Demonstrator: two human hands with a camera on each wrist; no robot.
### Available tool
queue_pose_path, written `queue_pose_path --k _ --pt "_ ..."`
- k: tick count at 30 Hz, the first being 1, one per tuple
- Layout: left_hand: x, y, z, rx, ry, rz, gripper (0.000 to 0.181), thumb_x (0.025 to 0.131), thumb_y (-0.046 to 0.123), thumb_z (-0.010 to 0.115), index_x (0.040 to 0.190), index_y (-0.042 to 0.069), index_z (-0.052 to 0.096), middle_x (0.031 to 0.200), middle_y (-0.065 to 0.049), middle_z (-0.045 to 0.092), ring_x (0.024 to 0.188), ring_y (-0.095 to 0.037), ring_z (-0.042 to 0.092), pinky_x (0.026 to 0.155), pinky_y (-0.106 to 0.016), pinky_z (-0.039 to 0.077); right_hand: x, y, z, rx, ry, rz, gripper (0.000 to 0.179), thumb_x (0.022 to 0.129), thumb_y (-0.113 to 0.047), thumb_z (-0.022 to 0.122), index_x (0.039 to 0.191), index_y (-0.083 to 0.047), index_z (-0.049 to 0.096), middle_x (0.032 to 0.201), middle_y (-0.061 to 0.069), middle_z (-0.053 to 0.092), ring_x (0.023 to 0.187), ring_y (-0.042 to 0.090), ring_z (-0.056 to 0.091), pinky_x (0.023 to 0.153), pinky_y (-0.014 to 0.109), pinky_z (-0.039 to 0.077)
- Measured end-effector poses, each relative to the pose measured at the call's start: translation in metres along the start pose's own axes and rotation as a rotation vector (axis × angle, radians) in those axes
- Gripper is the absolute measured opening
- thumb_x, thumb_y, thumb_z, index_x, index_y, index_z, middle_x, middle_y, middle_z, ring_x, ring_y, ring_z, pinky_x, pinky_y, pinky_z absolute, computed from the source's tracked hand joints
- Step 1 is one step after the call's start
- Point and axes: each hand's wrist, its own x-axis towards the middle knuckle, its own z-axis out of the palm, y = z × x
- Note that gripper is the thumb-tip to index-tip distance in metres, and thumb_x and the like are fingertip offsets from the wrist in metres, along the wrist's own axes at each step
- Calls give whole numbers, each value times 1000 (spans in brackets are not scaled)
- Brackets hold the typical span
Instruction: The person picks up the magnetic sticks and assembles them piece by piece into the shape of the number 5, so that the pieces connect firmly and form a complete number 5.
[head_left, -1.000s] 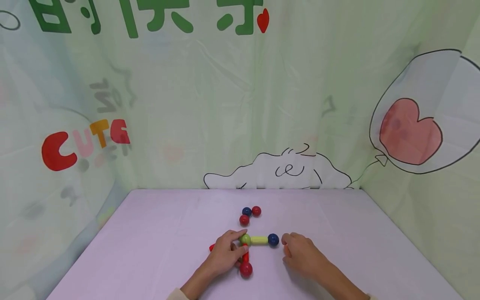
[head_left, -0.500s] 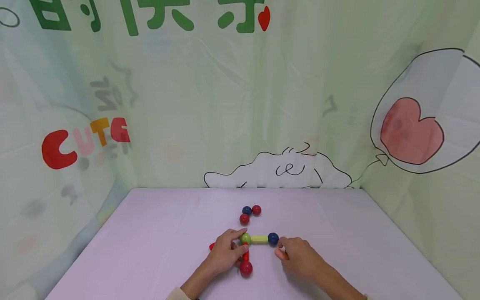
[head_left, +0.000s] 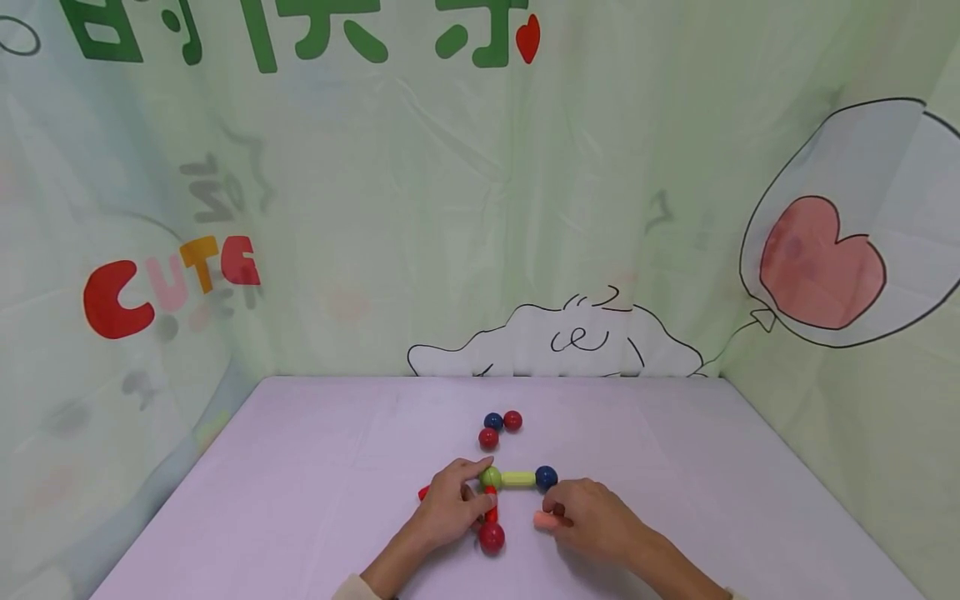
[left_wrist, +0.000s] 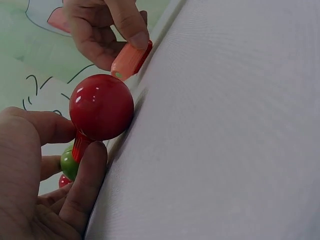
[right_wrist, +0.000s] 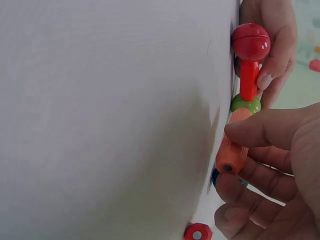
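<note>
In the head view my left hand [head_left: 447, 506] holds a red rod [head_left: 491, 510] between a green ball [head_left: 491, 477] and a larger red ball [head_left: 491, 537]. One finger touches the green ball. The left wrist view shows thumb and fingers around the rod just below the red ball [left_wrist: 101, 107]. From the green ball a yellow-green rod [head_left: 518, 479] runs right to a dark blue ball [head_left: 546, 477]. My right hand [head_left: 596, 521] pinches an orange rod [right_wrist: 234, 142], apart from the joined pieces. A recessed dark end shows on it.
Two small red balls and a blue ball [head_left: 493, 422] lie together farther back on the pale table [head_left: 337, 450]. Part of a red piece [head_left: 423, 493] shows left of my left hand. A red six-sided end [right_wrist: 197, 232] appears low in the right wrist view.
My right hand has moved left and slightly toward me, to just in front of the blue ball. The orange rod's end now points left from its fingers. My left hand stays in place.
</note>
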Motion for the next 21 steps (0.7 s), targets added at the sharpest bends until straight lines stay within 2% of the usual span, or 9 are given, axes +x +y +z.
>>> queue_pose_path --k 4,8,16,21 --pt "1 -1 0 6 1 -4 60 90 20 76 146 16 56 122 -2 57 66 -17 62 56 -24 51 0 -1 1 30 -45 -51 14 83 -13 82 94 -13 74 78 -9 60 73 12 53 65 25 50" --pt "1 -2 0 10 3 6 61 88 20 77 146 15 56 122 -1 57 66 -16 62 56 -24 51 1 -4 1 56 -77 -65 15 84 -16 83 96 -14 75 81 -10 62 75 11 53 67 25 51" --pt "0 -1 -1 8 2 15 60 87 19 77 144 17 58 122 -1 57 66 -16 61 55 -25 52 3 -12 5 84 -95 -119 17 83 -20 84 98 -13 78 80 -13 63 74 8 53 65 22 50" --pt "1 -2 -2 8 -3 14 59 87 19 78 144 18 59 122 -1 57 66 -15 61 56 -25 53 5 -17 4 94 -109 -121 17 83 -20 84 98 -14 78 81 -14 65 73 7 54 66 21 51"
